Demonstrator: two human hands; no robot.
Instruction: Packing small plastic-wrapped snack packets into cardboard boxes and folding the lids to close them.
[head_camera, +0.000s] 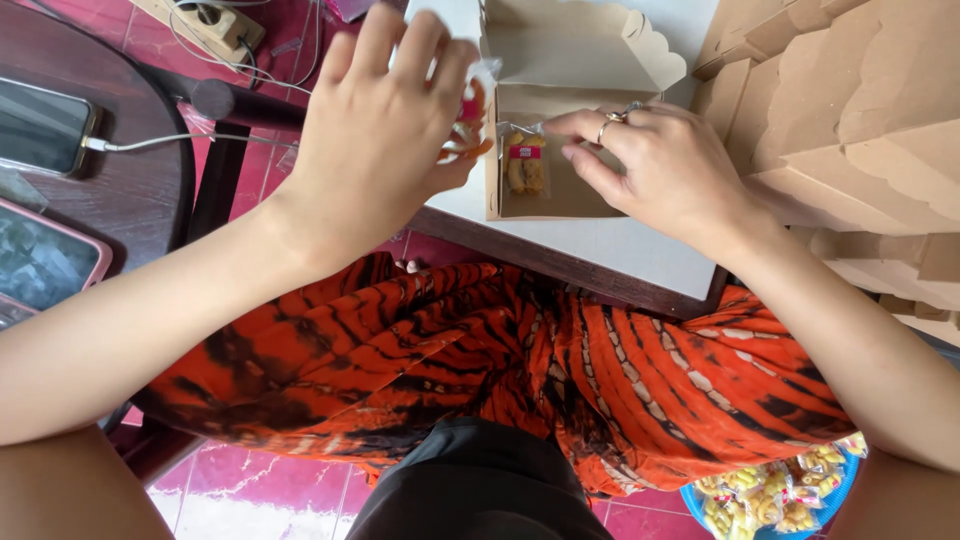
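Observation:
An open brown cardboard box (585, 60) with a scalloped lid stands on a low white-topped table (640, 255). Inside it lies a small clear snack packet (525, 165) with a red label. My right hand (665, 170), a ring on one finger, rests at the box's right side with its fingertips on that packet. My left hand (375, 130) hovers at the box's left edge, closed on another clear packet of orange snacks (470, 125), mostly hidden behind the fingers.
A stack of folded brown boxes (850, 120) fills the right. Two phones (40, 125) lie on a dark round table at left, one on a cable. A power strip (210, 25) sits on the red tiles. A blue basket of snack packets (775, 495) is lower right. Orange patterned cloth covers my lap.

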